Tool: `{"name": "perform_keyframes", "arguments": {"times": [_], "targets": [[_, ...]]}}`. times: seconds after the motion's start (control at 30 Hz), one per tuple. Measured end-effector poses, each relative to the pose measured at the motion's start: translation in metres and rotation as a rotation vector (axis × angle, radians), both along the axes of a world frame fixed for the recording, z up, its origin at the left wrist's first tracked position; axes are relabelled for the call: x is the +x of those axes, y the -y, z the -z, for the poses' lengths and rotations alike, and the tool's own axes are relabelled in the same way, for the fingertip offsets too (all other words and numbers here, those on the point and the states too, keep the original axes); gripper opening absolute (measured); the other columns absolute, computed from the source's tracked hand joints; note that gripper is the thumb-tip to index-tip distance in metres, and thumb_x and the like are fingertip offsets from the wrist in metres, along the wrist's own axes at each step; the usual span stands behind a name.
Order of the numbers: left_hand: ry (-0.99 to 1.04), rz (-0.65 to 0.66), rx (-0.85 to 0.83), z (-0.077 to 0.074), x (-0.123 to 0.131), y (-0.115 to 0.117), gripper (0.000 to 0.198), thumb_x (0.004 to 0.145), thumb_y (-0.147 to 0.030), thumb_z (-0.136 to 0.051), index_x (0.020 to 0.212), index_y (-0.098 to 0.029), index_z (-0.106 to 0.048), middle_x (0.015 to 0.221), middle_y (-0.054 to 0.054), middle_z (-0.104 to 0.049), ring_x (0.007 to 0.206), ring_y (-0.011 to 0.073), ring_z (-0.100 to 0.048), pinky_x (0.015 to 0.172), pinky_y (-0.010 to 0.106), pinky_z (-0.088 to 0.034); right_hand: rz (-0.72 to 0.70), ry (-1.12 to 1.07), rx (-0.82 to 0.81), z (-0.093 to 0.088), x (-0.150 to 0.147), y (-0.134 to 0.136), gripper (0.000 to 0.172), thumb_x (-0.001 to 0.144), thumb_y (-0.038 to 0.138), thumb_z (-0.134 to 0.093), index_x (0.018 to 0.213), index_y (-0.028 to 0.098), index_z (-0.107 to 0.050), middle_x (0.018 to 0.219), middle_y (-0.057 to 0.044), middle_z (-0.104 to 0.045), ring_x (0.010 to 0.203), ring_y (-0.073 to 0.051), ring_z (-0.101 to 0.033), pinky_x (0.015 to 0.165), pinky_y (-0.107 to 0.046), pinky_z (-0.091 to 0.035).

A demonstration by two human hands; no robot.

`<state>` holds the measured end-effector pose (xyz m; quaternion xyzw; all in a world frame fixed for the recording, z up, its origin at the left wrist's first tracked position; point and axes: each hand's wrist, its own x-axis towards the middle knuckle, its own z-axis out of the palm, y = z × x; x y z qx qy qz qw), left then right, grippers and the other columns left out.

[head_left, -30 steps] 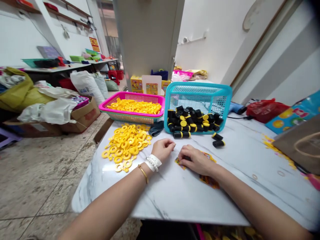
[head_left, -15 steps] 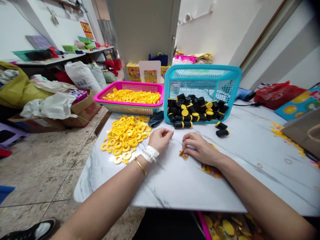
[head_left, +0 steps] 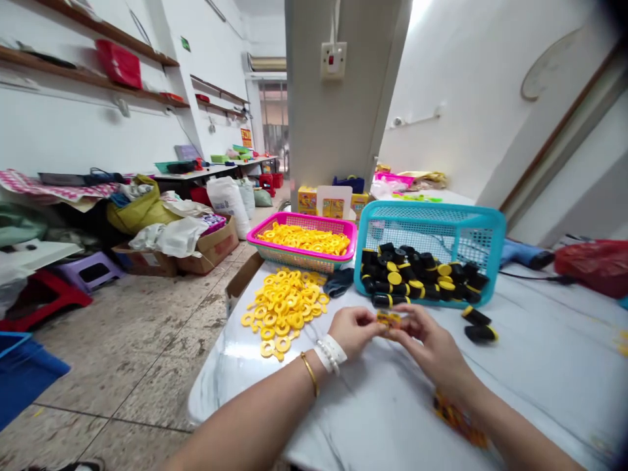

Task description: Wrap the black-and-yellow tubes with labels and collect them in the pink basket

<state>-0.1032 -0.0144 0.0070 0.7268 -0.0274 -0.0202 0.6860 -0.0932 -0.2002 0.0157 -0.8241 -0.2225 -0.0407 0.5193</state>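
In front of the baskets my left hand (head_left: 352,332) and my right hand (head_left: 432,343) meet over the table. Both are closed, fingertips pinching a small yellow-and-orange printed piece (head_left: 389,319) between them; whether it is a card or a sticker I cannot tell. More printed pieces (head_left: 458,418) lie under my right forearm, partly hidden. To the left of my left hand spreads a heap of yellow plastic rings with small tabs (head_left: 284,304). Just beyond my hands, black cylinders with yellow ends (head_left: 417,268) fill a blue basket (head_left: 432,210) tipped on its side.
A pink basket (head_left: 251,237) of yellow rings stands behind the heap, with a dark cloth (head_left: 338,282) beside it. Two loose black cylinders (head_left: 478,325) lie at the right. A red bag (head_left: 596,265) sits at the far right; boxes and a purple stool (head_left: 91,269) stand on the floor.
My right hand has lifted a printed piece off the table and brought it to my left hand, which now pinches it too. The camera view has tilted up and turned left.
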Motion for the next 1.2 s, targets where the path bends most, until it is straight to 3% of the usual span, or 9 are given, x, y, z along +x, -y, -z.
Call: {"name": "perform_keyframes", "arguments": {"times": [0.07,0.13,0.2,0.3,0.4,0.47,0.67,0.93,1.2], "targets": [[0.026,-0.010,-0.002,-0.004,0.002,-0.005,0.025,0.070,-0.037,-0.074,0.063,-0.015,-0.063,0.059,-0.002,-0.057,0.057,0.0099,-0.047,0.056,0.023,-0.037,0.033,-0.177,0.130,-0.012,0.003,-0.007,0.054,0.080,0.046,-0.071,0.123,0.020,-0.053,0.077,-0.002,-0.069,0.073,-0.021,-0.067,0.070,-0.035,-0.056],[0.030,0.003,0.017,-0.008,0.005,-0.008,0.023,0.071,-0.035,-0.073,0.063,-0.015,-0.064,0.060,-0.001,-0.058,0.057,0.0098,-0.048,0.056,0.023,-0.037,0.013,-0.350,0.163,-0.021,0.009,-0.012,0.050,0.077,0.051,-0.072,0.110,0.017,-0.061,0.076,-0.003,-0.068,0.071,-0.019,-0.065,0.067,-0.033,-0.054],[0.023,0.012,0.052,-0.010,0.005,-0.009,0.023,0.072,-0.034,-0.073,0.064,-0.015,-0.065,0.059,-0.001,-0.058,0.056,0.0100,-0.048,0.055,0.023,-0.037,-0.060,-0.428,0.158,-0.021,0.015,-0.015,0.042,0.077,0.057,-0.070,0.086,0.016,-0.065,0.073,-0.004,-0.066,0.066,-0.015,-0.060,0.062,-0.029,-0.051],[0.073,-0.087,0.149,-0.009,0.001,-0.006,0.023,0.078,-0.034,-0.066,0.065,-0.016,-0.064,0.059,-0.001,-0.058,0.057,0.0107,-0.048,0.056,0.023,-0.037,-0.017,-0.296,0.138,-0.009,0.019,-0.018,0.049,0.083,0.064,-0.060,0.067,0.018,-0.057,0.061,0.000,-0.056,0.056,-0.012,-0.049,0.052,-0.025,-0.041],[0.211,-0.258,0.212,-0.010,-0.006,0.000,0.025,0.084,-0.036,-0.059,0.068,-0.017,-0.063,0.063,0.000,-0.058,0.061,0.0118,-0.050,0.059,0.024,-0.039,0.143,-0.123,0.040,0.006,0.015,-0.017,0.051,0.091,0.065,-0.046,0.068,0.020,-0.055,0.056,0.002,-0.050,0.053,-0.012,-0.045,0.050,-0.025,-0.036],[0.274,-0.298,0.205,-0.012,-0.011,0.003,0.027,0.086,-0.040,-0.057,0.072,-0.018,-0.064,0.066,0.001,-0.059,0.062,0.0124,-0.051,0.059,0.024,-0.041,0.178,-0.062,-0.029,0.011,0.011,-0.014,0.050,0.095,0.061,-0.041,0.071,0.020,-0.055,0.059,0.001,-0.052,0.055,-0.014,-0.046,0.051,-0.026,-0.035],[0.235,-0.254,0.142,-0.013,-0.015,0.006,0.030,0.085,-0.043,-0.058,0.078,-0.016,-0.070,0.069,0.003,-0.064,0.063,0.0131,-0.054,0.059,0.024,-0.042,0.226,0.101,-0.111,0.007,0.000,-0.013,0.045,0.098,0.054,-0.038,0.070,0.022,-0.051,0.062,0.000,-0.054,0.059,-0.015,-0.049,0.056,-0.027,-0.036],[0.084,-0.227,-0.067,-0.015,-0.014,0.005,0.042,0.080,-0.054,-0.063,0.069,-0.014,-0.068,0.054,0.000,-0.055,0.051,0.0086,-0.046,0.050,0.022,-0.036,0.242,0.337,-0.127,0.009,0.000,-0.017,0.042,0.100,0.047,-0.037,0.067,0.023,-0.043,0.059,0.001,-0.048,0.056,-0.014,-0.045,0.055,-0.027,-0.032],[-0.021,-0.200,-0.120,-0.019,-0.017,0.005,0.035,0.067,-0.047,-0.078,0.075,-0.013,-0.075,0.055,-0.001,-0.057,0.049,0.0069,-0.043,0.047,0.020,-0.035,0.270,0.461,-0.171,0.013,0.003,-0.018,0.036,0.101,0.037,-0.042,0.069,0.022,-0.047,0.059,0.002,-0.048,0.055,-0.013,-0.046,0.055,-0.026,-0.032]]}}
